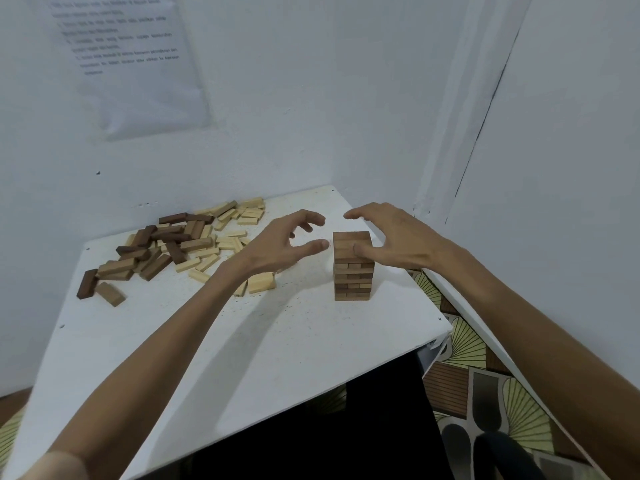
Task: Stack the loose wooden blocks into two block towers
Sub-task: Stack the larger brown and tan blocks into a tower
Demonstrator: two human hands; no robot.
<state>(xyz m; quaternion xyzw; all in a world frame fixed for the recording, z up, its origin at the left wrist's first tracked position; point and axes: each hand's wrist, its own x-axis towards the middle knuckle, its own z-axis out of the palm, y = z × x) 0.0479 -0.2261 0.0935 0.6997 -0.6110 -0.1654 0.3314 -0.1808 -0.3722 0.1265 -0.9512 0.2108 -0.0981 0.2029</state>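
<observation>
Squaring brown block tower [353, 282] near right edge of white table [277, 341], with left hand [280, 245] spread, empty, just beside it, and right hand [394, 237] spread, empty, thumb touching upper layers. Press both sides lightly, evenly; avoid toppling. Fetch next from loose blocks [173, 244], back left.

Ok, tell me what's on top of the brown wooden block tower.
Nothing rests on the brown wooden block tower. The right hand arches over it, its thumb hiding part of the upper front.
</observation>
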